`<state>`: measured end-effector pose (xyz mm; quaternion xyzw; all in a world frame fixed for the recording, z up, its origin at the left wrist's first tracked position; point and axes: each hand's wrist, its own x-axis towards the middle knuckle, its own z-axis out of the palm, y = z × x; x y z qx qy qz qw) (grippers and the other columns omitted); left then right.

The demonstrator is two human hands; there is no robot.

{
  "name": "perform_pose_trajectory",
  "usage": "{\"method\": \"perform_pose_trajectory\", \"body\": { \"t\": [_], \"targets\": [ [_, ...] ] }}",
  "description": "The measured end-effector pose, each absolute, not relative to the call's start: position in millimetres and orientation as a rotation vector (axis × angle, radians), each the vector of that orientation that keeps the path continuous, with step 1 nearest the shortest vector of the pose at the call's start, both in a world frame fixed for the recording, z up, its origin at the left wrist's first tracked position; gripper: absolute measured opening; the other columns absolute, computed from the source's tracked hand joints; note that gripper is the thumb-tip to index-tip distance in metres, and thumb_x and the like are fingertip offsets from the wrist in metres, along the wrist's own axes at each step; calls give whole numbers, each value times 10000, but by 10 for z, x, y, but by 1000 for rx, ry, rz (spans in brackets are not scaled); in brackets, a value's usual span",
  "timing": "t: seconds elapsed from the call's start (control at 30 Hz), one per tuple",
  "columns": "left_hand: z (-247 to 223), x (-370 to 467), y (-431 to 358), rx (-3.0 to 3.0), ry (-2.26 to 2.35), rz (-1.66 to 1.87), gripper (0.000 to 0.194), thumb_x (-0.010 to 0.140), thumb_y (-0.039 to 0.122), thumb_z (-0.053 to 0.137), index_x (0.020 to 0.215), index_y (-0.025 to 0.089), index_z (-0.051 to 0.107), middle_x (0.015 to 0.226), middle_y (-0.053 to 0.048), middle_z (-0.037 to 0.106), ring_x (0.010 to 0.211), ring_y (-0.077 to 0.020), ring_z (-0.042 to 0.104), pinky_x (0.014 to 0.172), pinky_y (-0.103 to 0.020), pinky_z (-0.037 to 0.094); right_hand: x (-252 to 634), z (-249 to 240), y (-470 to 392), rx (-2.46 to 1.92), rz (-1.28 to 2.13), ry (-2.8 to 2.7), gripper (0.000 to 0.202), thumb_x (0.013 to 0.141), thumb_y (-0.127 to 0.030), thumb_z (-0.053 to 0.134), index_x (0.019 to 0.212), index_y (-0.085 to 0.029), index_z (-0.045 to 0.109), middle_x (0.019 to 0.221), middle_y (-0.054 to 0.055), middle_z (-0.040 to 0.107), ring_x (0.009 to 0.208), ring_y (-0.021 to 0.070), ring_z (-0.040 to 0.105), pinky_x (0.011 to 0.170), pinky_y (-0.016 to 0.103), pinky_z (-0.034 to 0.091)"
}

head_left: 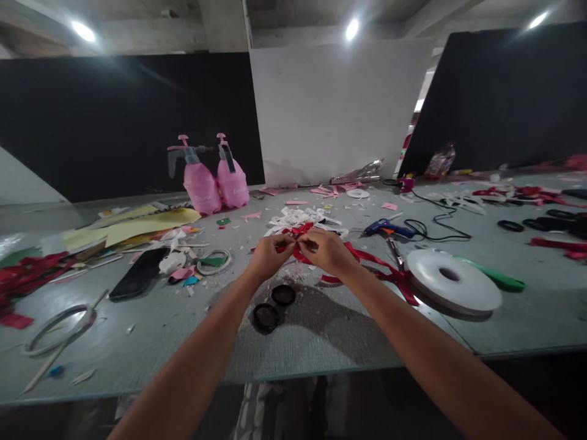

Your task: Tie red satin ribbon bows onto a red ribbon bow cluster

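My left hand and my right hand meet over the middle of the table, each pinching red ribbon between thumb and fingers. A pile of white looped pieces lies just behind them. From under my right hand more red ribbon trails to the right, as far as a large white ribbon roll. Two small round black pieces, one behind the other, rest in front of my hands. Exactly how the ribbon sits between my fingertips is too small to tell.
A blue glue gun with a black cord and a green object are on the right. Pink spray bottles stand at the back left. A black phone, white rings, yellow paper and scraps lie on the left.
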<state>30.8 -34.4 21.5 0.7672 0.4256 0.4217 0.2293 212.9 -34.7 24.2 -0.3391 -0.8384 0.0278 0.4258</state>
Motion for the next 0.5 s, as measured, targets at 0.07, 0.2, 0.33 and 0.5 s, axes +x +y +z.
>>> {"method": "perform_pose_trajectory", "body": {
  "t": [0.07, 0.2, 0.33, 0.5],
  "targets": [
    [214, 304, -342, 2117, 1175, 1160, 202, 815, 280, 568, 849, 140, 710, 811, -38, 720, 778, -161, 638, 711, -241, 458, 2126, 235, -343, -846, 72, -2103, 110, 831, -154, 548, 815, -158, 657, 741, 42, 624, 700, 141, 557, 689, 240, 412],
    [170, 300, -315, 2166, 1182, 1165, 189, 794, 227, 567, 882, 151, 716, 845, -39, 730, 773, -162, 647, 711, -245, 465, 2103, 190, -318, -899, 13, -2120, 72, 797, -134, 571, 785, -161, 637, 745, 35, 619, 702, 144, 550, 683, 245, 399],
    [136, 304, -302, 2246, 1195, 1151, 179, 794, 208, 564, 885, 161, 711, 835, -36, 728, 757, -161, 645, 695, -246, 458, 2075, 135, -305, -962, -129, -2134, 48, 765, -125, 590, 781, -162, 615, 785, 51, 618, 752, 168, 549, 702, 265, 388],
    [144, 309, -303, 2321, 1163, 1107, 179, 826, 242, 557, 880, 165, 709, 830, -39, 715, 716, -145, 621, 660, -234, 432, 2033, 127, -330, -1014, -216, -2154, 70, 765, -110, 577, 783, -167, 611, 811, 67, 612, 804, 190, 548, 731, 278, 387]
  ]
}}
